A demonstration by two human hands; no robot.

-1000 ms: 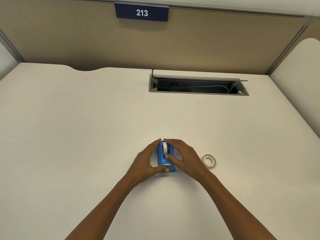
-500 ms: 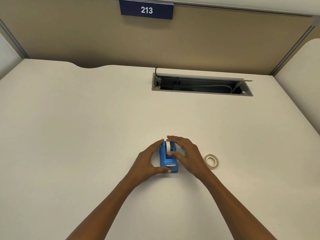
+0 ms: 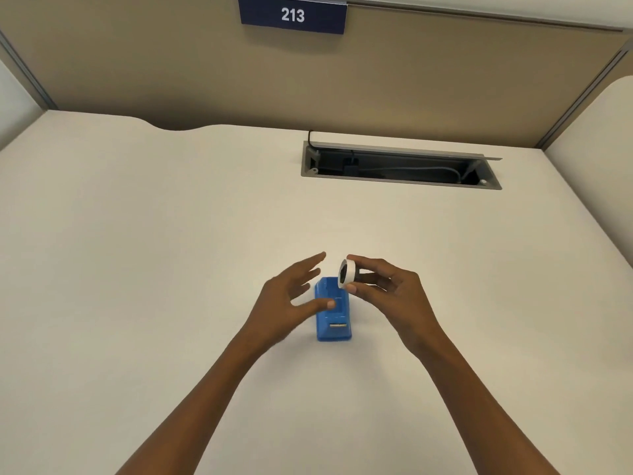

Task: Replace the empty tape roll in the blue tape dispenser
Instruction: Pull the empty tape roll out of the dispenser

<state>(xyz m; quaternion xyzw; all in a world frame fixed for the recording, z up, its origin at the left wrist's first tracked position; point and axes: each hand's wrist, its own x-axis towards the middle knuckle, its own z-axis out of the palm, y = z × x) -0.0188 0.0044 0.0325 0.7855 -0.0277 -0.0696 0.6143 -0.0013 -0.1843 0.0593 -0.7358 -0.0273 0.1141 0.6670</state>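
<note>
Our right hand (image 3: pixel 387 296) pinches the roll (image 3: pixel 346 278) above the dispenser (image 3: pixel 333 315) — left hand (image 3: pixel 286 303) open; next we put it aside.

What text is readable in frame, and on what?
"213": white digits on the dark blue sign fixed to the partition wall at the top.
Blue tape dispenser: no lettering readable.
Roll held in the right hand: no print visible.

A blue sign (image 3: pixel 293 14) on the partition reads "213".
</note>
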